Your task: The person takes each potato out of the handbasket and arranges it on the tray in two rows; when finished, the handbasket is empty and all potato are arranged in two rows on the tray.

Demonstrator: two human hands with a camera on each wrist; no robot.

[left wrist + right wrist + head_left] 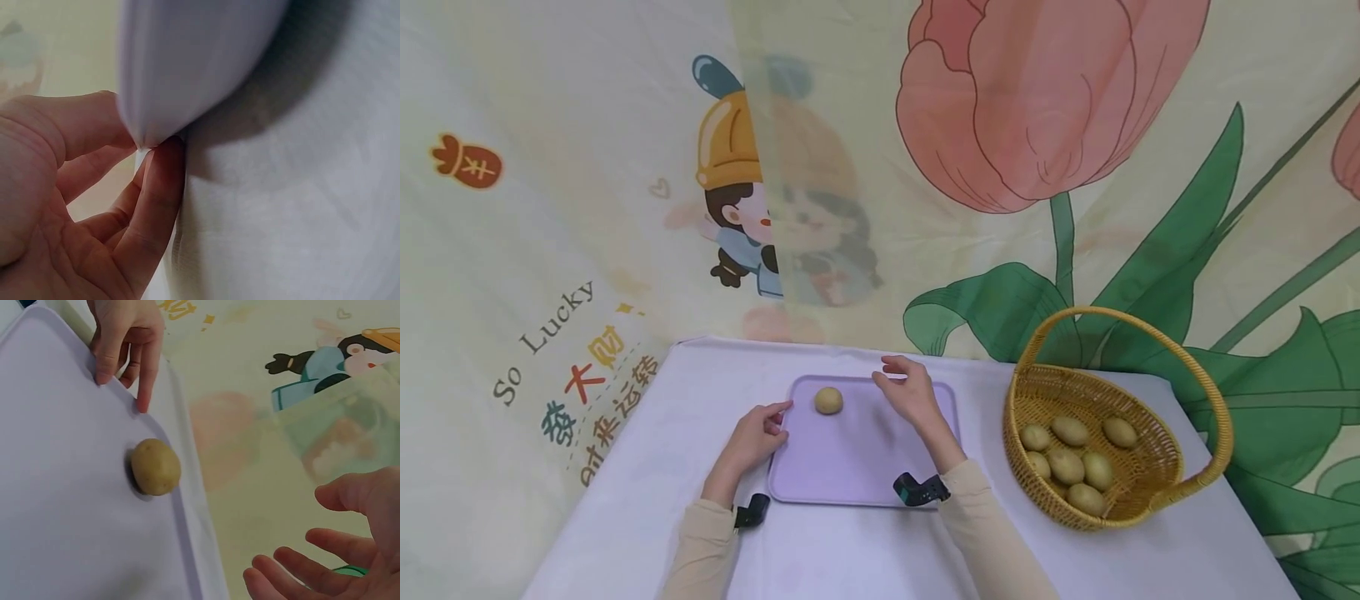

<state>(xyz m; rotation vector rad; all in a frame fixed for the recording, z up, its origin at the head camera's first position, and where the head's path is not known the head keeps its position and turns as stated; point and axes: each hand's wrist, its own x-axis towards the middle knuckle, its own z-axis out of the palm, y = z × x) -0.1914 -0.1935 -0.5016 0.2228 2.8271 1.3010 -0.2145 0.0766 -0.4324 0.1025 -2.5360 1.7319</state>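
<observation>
A shallow lilac tray (850,467) lies on the table with one potato (829,401) near its far left corner. At the tray's left edge is my left hand (756,435). The left wrist view shows thumb and fingers of the left hand (81,206) pinching the tray's rim (147,128). My right hand (910,392) hovers over the far right part of the tray and holds nothing. In the right wrist view its fingers (312,572) are spread and relaxed, apart from the potato (155,467).
To the right of the tray stands a wicker basket (1018,467) with a tall hooped handle, holding several potatoes (1066,465). A white cloth (827,550) covers the table. Behind it hangs a printed curtain (850,333) with a tulip and cartoon figure.
</observation>
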